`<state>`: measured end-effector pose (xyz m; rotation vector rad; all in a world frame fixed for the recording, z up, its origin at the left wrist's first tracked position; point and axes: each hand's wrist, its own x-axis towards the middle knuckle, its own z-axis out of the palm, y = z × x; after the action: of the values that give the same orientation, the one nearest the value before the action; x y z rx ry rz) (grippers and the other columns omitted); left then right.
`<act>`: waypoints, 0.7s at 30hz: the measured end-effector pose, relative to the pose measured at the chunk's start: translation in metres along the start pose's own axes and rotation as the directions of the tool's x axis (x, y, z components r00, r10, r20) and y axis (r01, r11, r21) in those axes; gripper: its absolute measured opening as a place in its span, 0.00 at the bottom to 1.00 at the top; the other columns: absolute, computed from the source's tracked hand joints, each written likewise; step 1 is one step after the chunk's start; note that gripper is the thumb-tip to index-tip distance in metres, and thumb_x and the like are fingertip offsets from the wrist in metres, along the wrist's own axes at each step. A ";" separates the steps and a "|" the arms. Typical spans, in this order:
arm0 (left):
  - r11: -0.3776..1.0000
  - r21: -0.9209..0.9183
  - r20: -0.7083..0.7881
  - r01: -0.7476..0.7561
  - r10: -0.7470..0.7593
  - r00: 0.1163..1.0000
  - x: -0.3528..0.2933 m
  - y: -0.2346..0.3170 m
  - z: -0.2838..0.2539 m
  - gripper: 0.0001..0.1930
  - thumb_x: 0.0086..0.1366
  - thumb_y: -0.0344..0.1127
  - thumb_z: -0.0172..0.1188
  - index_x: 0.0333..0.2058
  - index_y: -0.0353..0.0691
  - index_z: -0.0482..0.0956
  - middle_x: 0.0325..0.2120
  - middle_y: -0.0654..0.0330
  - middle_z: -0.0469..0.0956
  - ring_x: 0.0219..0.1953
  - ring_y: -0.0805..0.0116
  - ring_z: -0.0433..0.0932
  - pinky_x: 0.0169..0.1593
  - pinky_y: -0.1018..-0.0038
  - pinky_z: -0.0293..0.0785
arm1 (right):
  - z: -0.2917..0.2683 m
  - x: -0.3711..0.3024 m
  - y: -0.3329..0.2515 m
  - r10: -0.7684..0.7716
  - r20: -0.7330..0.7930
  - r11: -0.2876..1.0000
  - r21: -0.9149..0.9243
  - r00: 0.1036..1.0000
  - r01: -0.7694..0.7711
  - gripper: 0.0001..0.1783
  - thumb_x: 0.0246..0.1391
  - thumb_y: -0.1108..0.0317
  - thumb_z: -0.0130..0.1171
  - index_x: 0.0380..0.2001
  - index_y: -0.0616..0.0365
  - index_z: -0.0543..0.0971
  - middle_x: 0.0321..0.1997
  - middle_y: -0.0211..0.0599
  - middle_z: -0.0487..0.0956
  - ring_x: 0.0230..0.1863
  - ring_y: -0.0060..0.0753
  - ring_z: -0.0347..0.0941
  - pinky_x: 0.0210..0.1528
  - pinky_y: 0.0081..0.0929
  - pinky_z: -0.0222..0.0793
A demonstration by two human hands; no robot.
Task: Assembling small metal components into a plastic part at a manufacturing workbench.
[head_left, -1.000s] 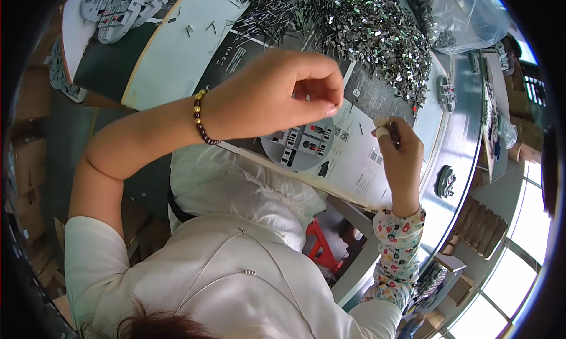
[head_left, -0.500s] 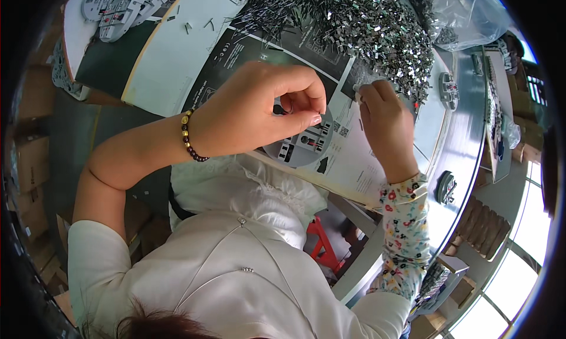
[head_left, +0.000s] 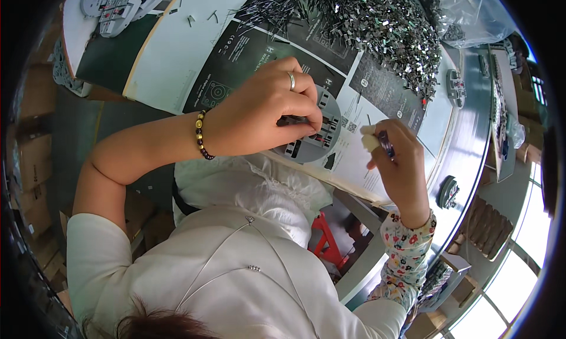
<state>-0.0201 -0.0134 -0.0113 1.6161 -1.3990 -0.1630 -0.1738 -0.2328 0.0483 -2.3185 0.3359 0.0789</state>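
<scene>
My left hand (head_left: pixel 268 106), with a ring and a beaded bracelet, is closed over a round grey plastic disc (head_left: pixel 331 118). Its thumb and index finger meet at the slots and small parts on the disc's face; whatever they pinch is hidden. The disc lies on the printed sheet near the bench's front edge, partly covered by this hand. To its right, above the sheet, my right hand (head_left: pixel 404 165) is curled closed. Something dark purple and shiny (head_left: pixel 386 144) shows between its fingers, and cream-coloured pieces (head_left: pixel 369 138) show at the fingertips; I cannot tell their kind.
A large heap of small shiny metal pieces (head_left: pixel 383 38) covers the far side, beside thin dark pins (head_left: pixel 274 8). Grey assemblies stand at far left (head_left: pixel 127 8) and right (head_left: pixel 456 88), with a dark round one (head_left: pixel 448 191) nearer. A clear plastic bag (head_left: pixel 471 14) lies at far right.
My right hand has moved from the edge of the metal heap toward me and turned. My left hand has tipped forward and lowered onto the disc.
</scene>
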 end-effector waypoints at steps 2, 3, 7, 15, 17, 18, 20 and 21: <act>0.998 0.051 0.004 -0.031 0.031 1.000 -0.001 0.000 -0.001 0.08 0.54 0.24 0.69 0.31 0.44 0.83 0.31 0.70 0.75 0.37 0.69 0.66 0.43 0.75 0.66 | 0.003 -0.005 -0.003 0.138 0.098 0.964 0.215 0.985 -0.157 0.08 0.54 0.83 0.58 0.38 0.65 0.78 0.37 0.36 0.78 0.26 0.23 0.67 0.29 0.22 0.66; 0.998 0.052 0.004 -0.027 0.027 1.000 -0.002 -0.001 -0.001 0.08 0.54 0.24 0.69 0.31 0.44 0.83 0.31 0.70 0.75 0.37 0.69 0.66 0.43 0.75 0.66 | 0.005 -0.006 -0.002 0.172 0.098 0.964 0.189 0.980 -0.188 0.08 0.54 0.83 0.58 0.38 0.65 0.78 0.37 0.36 0.78 0.26 0.23 0.67 0.29 0.22 0.66; 0.997 0.054 0.009 -0.051 0.051 0.999 -0.003 0.000 0.000 0.08 0.53 0.24 0.69 0.30 0.45 0.82 0.32 0.69 0.75 0.37 0.68 0.67 0.44 0.74 0.66 | 0.014 -0.008 0.004 -0.058 -0.058 0.998 0.004 0.997 0.058 0.07 0.55 0.83 0.59 0.38 0.66 0.78 0.35 0.35 0.79 0.26 0.21 0.67 0.28 0.18 0.65; 0.997 0.015 0.004 -0.076 0.076 0.997 0.000 -0.005 0.008 0.08 0.53 0.23 0.68 0.30 0.45 0.81 0.32 0.69 0.74 0.37 0.68 0.66 0.45 0.72 0.66 | 0.025 -0.008 -0.012 0.178 0.076 0.902 0.386 0.981 -0.194 0.06 0.59 0.80 0.58 0.40 0.66 0.78 0.32 0.36 0.79 0.27 0.20 0.67 0.28 0.18 0.69; 0.996 0.015 -0.004 -0.091 0.092 0.996 -0.001 -0.005 0.009 0.08 0.54 0.24 0.68 0.30 0.45 0.81 0.32 0.69 0.74 0.37 0.68 0.66 0.46 0.72 0.66 | 0.029 -0.004 -0.014 0.296 0.176 0.738 0.581 0.939 -0.342 0.07 0.60 0.79 0.58 0.42 0.66 0.77 0.32 0.36 0.79 0.28 0.21 0.68 0.28 0.19 0.71; 0.996 0.008 -0.003 -0.085 0.085 0.996 -0.001 -0.006 0.010 0.08 0.54 0.24 0.68 0.30 0.45 0.81 0.32 0.69 0.74 0.37 0.68 0.66 0.46 0.72 0.66 | 0.030 -0.001 -0.013 0.296 0.179 0.737 0.581 0.938 -0.344 0.07 0.60 0.79 0.58 0.42 0.66 0.77 0.32 0.36 0.79 0.28 0.21 0.68 0.28 0.19 0.71; 0.995 0.050 0.003 -0.084 0.084 0.996 -0.001 -0.006 0.013 0.07 0.54 0.25 0.68 0.30 0.45 0.80 0.32 0.69 0.74 0.37 0.67 0.66 0.47 0.72 0.66 | 0.035 0.004 -0.009 0.255 0.209 0.702 0.632 0.944 -0.330 0.07 0.62 0.77 0.57 0.43 0.67 0.76 0.32 0.37 0.78 0.28 0.22 0.69 0.28 0.19 0.72; 0.994 0.071 0.005 -0.085 0.085 0.996 -0.001 -0.006 0.014 0.07 0.54 0.25 0.68 0.30 0.45 0.80 0.31 0.68 0.73 0.37 0.67 0.66 0.47 0.72 0.66 | 0.038 0.006 -0.007 0.234 0.222 0.683 0.656 0.947 -0.323 0.08 0.63 0.76 0.56 0.44 0.67 0.76 0.32 0.38 0.78 0.28 0.22 0.69 0.28 0.19 0.72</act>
<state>-0.0249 -0.0211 -0.0235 1.6114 -1.4872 -0.0658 -0.1650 -0.2025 0.0256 -1.4942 0.5523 0.2094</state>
